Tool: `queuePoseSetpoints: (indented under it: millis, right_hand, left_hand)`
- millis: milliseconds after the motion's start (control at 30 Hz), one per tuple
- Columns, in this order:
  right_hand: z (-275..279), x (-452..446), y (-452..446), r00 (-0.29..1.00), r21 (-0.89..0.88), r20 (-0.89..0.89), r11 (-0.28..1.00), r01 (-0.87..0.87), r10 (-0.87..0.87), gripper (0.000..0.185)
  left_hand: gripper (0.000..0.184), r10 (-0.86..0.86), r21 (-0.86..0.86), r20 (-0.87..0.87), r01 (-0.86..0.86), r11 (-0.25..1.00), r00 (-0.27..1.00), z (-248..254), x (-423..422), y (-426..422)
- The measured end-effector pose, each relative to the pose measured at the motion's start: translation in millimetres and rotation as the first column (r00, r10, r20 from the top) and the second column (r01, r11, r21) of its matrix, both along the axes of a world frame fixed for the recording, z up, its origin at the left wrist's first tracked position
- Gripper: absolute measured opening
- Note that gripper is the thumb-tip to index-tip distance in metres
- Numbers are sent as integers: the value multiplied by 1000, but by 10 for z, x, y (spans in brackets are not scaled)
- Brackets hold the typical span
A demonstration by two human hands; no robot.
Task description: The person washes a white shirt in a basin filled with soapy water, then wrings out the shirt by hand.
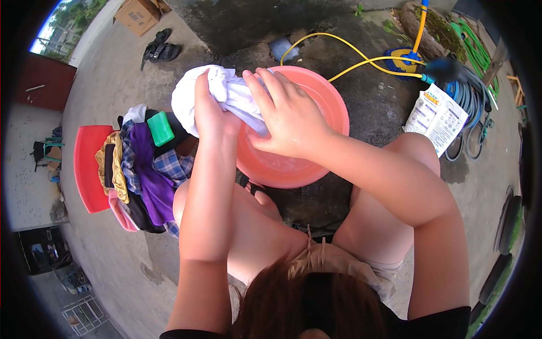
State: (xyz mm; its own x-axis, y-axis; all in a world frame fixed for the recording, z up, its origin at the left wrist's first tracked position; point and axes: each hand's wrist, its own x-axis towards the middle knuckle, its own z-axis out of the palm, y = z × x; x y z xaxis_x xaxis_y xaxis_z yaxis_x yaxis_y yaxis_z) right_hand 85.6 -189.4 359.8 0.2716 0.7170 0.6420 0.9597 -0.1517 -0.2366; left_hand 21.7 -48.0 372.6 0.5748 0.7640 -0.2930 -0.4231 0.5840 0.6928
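A bunched white cloth garment point(234, 93) is held up over the left rim of a round pink-orange basin point(339, 107). My left hand point(216, 110) grips it from below and the side, the thumb pointing up along the fabric. Across its right part lies my right hand point(291, 116), fingers somewhat spread and thumb lower down, with fabric between them. The palm side of that hand is hidden. Shallow, slightly foamy water point(288, 163) shows in the basin.
At left, a red stool or chair point(90, 169) bears piled clothes point(149, 186) and a green soap bar point(161, 129). A white printed packet point(436, 118), yellow hose point(361, 56) and coiled blue-grey hose point(471, 96) lie right. Black sandals point(161, 48) and a cardboard box point(137, 17) stand behind.
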Motion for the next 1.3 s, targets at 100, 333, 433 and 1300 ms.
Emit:
queuePoseSetpoints:
  millis: [100, 333, 433, 1300]
  right_hand:
    - [-118, 25, 62, 1000, -12, -1, 999, 29, -29, 68]
    - [-119, 327, 207, 687, -120, -725, 974, -191, 46, 33]
    - [4, 309, 191, 224, -13, -973, 963, -267, 49, 22]
    - [47, 350, -36, -608, 330, -763, 674, -661, -222, 25]
  left_hand:
    - [27, -61, -57, 98, 66, 996, 993, -43, 19, -129]
    - [25, -178, 101, 51, 172, 980, 983, -88, 65, -219]
    - [30, -250, 197, 50, 235, 952, 967, 68, 61, -286]
    - [28, -418, 70, 62, 414, 908, 906, 111, -35, -269]
